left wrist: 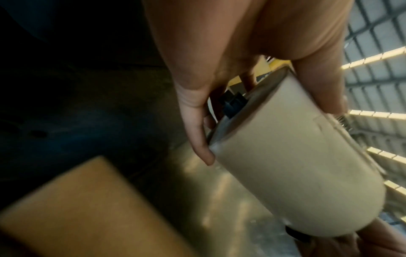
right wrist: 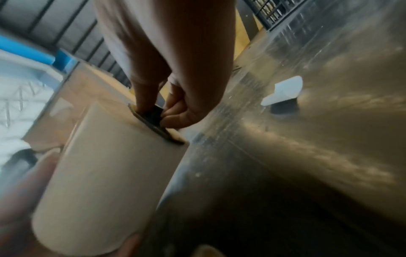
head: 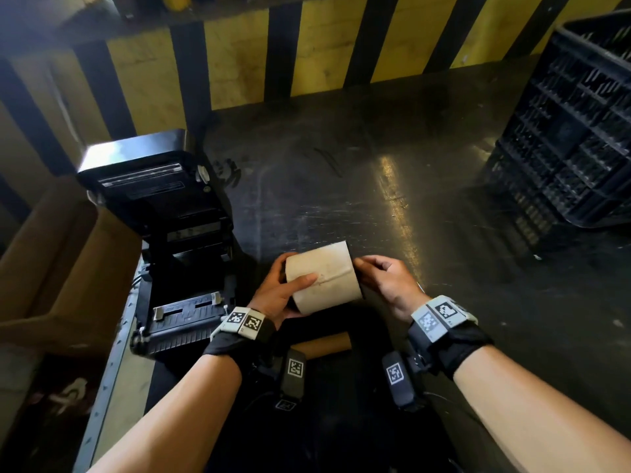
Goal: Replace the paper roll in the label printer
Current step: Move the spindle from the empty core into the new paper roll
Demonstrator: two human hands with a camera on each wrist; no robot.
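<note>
A cream paper roll (head: pixel 324 278) is held above the dark table, just right of the black label printer (head: pixel 170 240), whose lid stands open. My left hand (head: pixel 278 291) grips the roll's left end, thumb across the top; the roll (left wrist: pixel 296 165) fills the left wrist view. My right hand (head: pixel 384 278) is at the roll's right end. In the right wrist view its fingers (right wrist: pixel 173 111) pinch a black piece (right wrist: pixel 153 113) at the end of the roll (right wrist: pixel 105 173). A brown empty cardboard core (head: pixel 324 344) lies on the table below my hands.
A brown cardboard box (head: pixel 58 268) stands left of the printer. A black plastic crate (head: pixel 566 138) sits at the right. A yellow and black striped wall (head: pixel 307 52) closes the back. A small white scrap (right wrist: pixel 283 90) lies on the scratched dark table (head: pixel 375 186).
</note>
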